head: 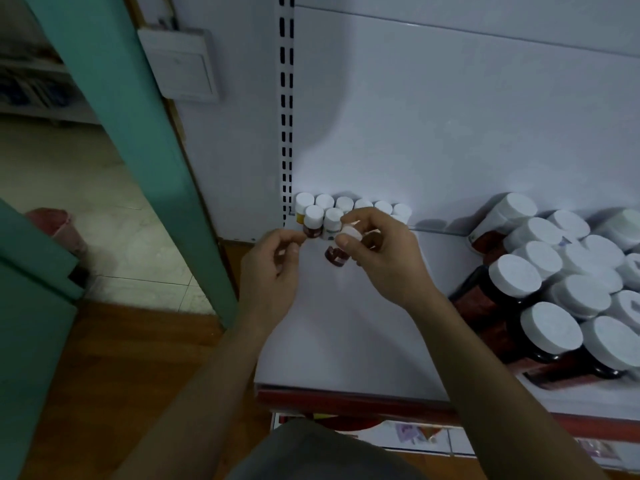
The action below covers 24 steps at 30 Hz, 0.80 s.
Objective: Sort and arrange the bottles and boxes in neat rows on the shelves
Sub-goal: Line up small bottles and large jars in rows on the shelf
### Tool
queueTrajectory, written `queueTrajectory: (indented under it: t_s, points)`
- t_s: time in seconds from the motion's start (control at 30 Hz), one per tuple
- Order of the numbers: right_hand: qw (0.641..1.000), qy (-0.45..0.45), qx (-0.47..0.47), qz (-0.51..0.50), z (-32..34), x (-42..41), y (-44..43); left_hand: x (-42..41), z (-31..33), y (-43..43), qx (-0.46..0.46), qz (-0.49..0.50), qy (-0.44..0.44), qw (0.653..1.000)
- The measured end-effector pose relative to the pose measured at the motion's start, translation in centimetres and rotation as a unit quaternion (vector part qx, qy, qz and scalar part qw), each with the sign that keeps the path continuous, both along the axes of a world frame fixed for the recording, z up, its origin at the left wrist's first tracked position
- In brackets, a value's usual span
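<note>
The step in hand looks like building the second row of little bottles in the back left corner of the shelf (363,323); the right hand (381,258) holds a small bottle (335,255) just above the shelf, right beside the end of the front row (322,219), which so far counts two bottles; behind it the back row (353,204) of six stands against the rear wall. The right fingers (363,216) are closed round the white cap, so the bottle hangs tilted with its dark brown body pointing down and to the left; the left hand (273,258) hovers near the first bottle of the front row with its fingers (294,249) curled, and I cannot tell whether they touch that bottle or hold nothing. The next move, I judge, calls for turning the small bottle upright and setting it down against the second one, in line with it, without knocking its neighbours; they stand close and look light enough to topple. The small bottle itself has a white cap, a brown body and a label too blurred to read. Well apart to the right, the big jars (516,282) with white lids crowd that end of the shelf, some leaning.
</note>
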State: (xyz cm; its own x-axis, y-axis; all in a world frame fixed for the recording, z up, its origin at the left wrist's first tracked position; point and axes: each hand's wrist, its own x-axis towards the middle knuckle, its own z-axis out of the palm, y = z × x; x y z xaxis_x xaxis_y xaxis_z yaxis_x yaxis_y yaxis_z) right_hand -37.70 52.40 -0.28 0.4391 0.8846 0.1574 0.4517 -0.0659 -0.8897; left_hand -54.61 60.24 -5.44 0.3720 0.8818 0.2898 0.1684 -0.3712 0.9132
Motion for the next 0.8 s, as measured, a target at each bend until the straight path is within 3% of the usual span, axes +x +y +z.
queueTrajectory:
  t_s: [0.07, 0.17, 0.3, 0.8]
  points:
    - [1.000, -0.021, -0.013, 0.002, 0.4, 0.1, 0.4, -0.2, -0.2, 0.8, 0.050, 0.043, 0.081, 0.994]
    - [0.984, -0.154, -0.086, 0.025, 0.0, -0.3, 1.5, 0.4, -1.5, 1.6, 0.101, 0.026, 0.199, 0.974]
    - [0.960, -0.269, -0.073, 0.026, -1.6, -0.7, 2.8, 0.9, -2.4, 1.5, 0.117, 0.043, 0.234, 0.964]
    - [0.961, -0.272, 0.013, -0.045, -3.7, -1.6, 4.1, 0.8, -2.3, 1.7, 0.133, 0.049, 0.261, 0.955]
